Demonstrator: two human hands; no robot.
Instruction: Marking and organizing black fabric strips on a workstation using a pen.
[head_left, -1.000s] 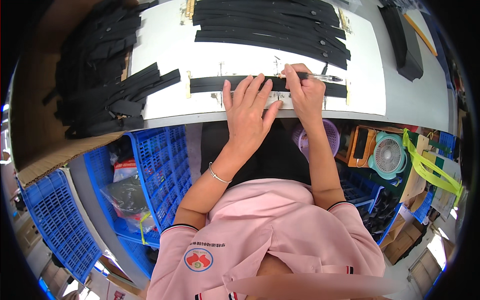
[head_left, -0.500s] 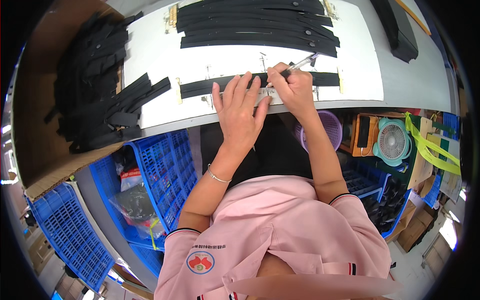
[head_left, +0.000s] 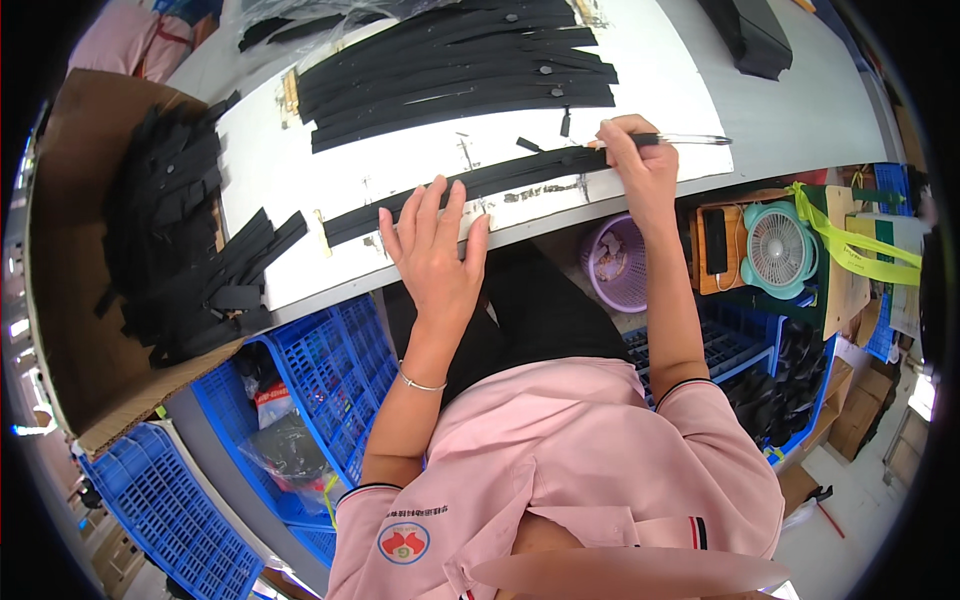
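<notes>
Seen from above, with the wearer at the clock's centre and 12 o'clock straight ahead, a long, narrow, black fabric-like strip (head_left: pixel 520 175) lies on a flat white board (head_left: pixel 690 80), running from 11 o'clock to just past 12.

The left hand (head_left: pixel 435 262), at 11 o'clock, is palm down and spread wide, gripping nothing. Its fingertips rest across the strip's left part, seemingly to keep it from sliding; the thumb splays towards 1 o'clock. The forearm, ringed by a thin silver-coloured bracelet (head_left: pixel 420 385), reaches forward with the elbow bent.

The right hand (head_left: pixel 640 165), nearer 1 o'clock, is closed narrowly around a slim clear pen with a dark grip (head_left: pixel 690 139). The pen lies low, tip towards 9 o'clock and tail towards 3, perhaps so the point can meet the strip at a shallow angle. Whether it touches cannot be told. This forearm is the straighter one, extended to the strip's right end.

A small yellowish block (head_left: pixel 321 232) sits at the strip's left end, probably as a stop for lining it up. Beyond, between 11 and 12, a broad layer of similar black strips (head_left: pixel 450 80) lies side by side, likely spread flat for easy reach. At 10 o'clock, an open brown cardboard box (head_left: pixel 62 220) holds a jumbled black heap (head_left: pixel 160 230).
</notes>
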